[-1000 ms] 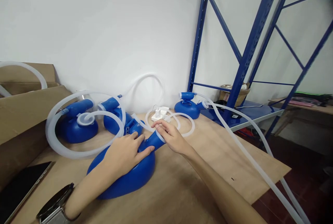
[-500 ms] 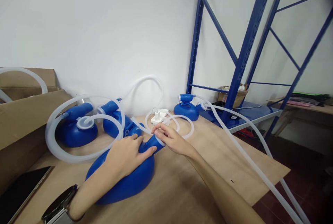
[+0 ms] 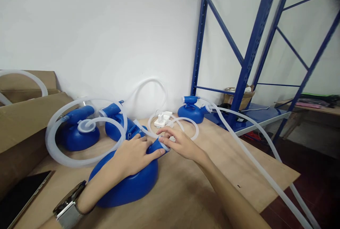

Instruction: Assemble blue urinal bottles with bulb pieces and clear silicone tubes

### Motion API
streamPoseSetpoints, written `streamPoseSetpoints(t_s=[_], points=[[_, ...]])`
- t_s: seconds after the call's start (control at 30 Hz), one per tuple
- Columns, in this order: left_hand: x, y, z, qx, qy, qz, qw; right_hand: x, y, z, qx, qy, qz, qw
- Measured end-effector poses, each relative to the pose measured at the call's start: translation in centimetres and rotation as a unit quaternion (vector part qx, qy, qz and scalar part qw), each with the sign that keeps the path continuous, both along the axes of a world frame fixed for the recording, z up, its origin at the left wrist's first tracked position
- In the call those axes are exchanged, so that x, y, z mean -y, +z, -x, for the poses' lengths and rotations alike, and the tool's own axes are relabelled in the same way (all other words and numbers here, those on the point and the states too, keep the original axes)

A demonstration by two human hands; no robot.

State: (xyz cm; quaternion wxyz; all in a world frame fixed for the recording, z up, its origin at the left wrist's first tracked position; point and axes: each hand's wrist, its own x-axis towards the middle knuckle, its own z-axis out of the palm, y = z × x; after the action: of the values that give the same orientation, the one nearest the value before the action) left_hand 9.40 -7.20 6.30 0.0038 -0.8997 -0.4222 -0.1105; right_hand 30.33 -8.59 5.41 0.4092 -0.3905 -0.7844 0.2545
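Head view: clasping blue bottle (image 3: 135, 185) on table (image 3: 196, 193) by its spout (image 3: 154, 146) with left hand (image 3: 132, 154), touching rim (image 3: 166, 147) with right hand (image 3: 182, 144), cannot tell whether pinching; likely light, slick, stiff-walled, best gripped by spout.

Under left hand (image 3: 132, 156): blue jug (image 3: 132, 186), smooth plastic, low sheen with soft highlights. At fingertips of right hand (image 3: 182, 143): rim (image 3: 165, 147), pale smooth plastic. Beyond left hand: coiled tube (image 3: 51, 140), milky translucent plastic, smooth. Beyond right hand: white adapter (image 3: 159, 123), hard-looking plastic. Beneath both hands: tabletop (image 3: 202, 193), wood sheet, faint sheen. Left of left hand: carton (image 3: 26, 115), brown matt cardboard; nearer, flat panel (image 3: 21, 193), smooth, black. Behind left hand, at wrist: watch (image 3: 69, 200), grey metallic-looking strap. Far right of right hand: rack (image 3: 253, 44), painted metal, semi-gloss.
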Motion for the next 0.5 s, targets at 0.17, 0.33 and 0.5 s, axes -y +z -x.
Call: streamPoseSetpoints(t_s=[0.17, 0.33, 0.5], points=[[0.1, 0.1, -0.2, 0.007, 0.012, 0.015, 1.000, -0.2, -0.4, 0.3, 0.020, -0.005, 0.000, 1.000], [0.0, 0.2, -0.1, -0.006, 0.006, 0.009, 1.000, -0.5, -0.7, 0.8, -0.014, 0.012, 0.022, 1.000], [0.0, 0.3, 0.0, -0.018, 0.001, 0.007, 1.000, -0.6, -1.0, 1.1, -0.057, 0.006, 0.073, 0.996]])
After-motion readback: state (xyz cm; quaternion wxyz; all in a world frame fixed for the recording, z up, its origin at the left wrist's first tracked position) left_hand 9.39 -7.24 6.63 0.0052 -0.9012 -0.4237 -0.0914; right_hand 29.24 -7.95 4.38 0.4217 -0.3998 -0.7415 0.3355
